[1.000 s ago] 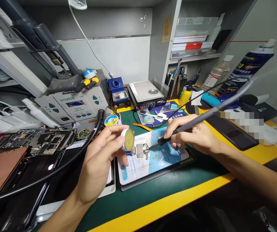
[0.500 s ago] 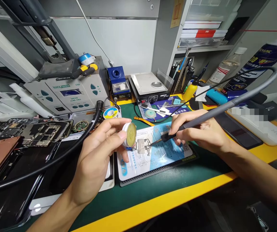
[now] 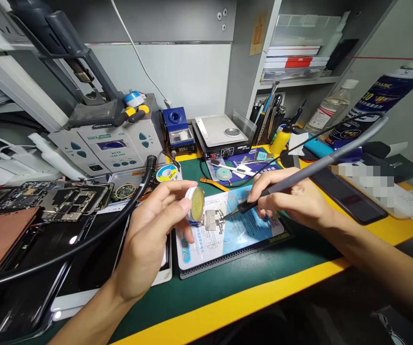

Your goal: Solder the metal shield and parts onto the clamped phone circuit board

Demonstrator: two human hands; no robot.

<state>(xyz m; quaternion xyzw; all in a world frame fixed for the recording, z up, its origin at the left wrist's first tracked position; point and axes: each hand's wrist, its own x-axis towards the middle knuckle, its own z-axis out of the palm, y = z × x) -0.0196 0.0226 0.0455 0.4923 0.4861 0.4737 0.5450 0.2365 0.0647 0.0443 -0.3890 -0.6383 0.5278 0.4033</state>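
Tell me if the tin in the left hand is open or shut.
Open: no lid covers the tin, and its yellowish contents show at the mouth.

we cannot tell whether the soldering iron (image 3: 300,176) touches the small board (image 3: 211,220) with its tip, the spot being too tiny; the left hand (image 3: 150,232) hides the back of the round tin (image 3: 198,203), and the right hand (image 3: 294,201) covers part of the iron; we cannot read the fine print on the card (image 3: 244,235). we find pixelation over part of the white device (image 3: 404,203); the black hose (image 3: 139,194) and right forearm (image 3: 375,251) run off at the sides, the left forearm (image 3: 98,311) at the bottom.
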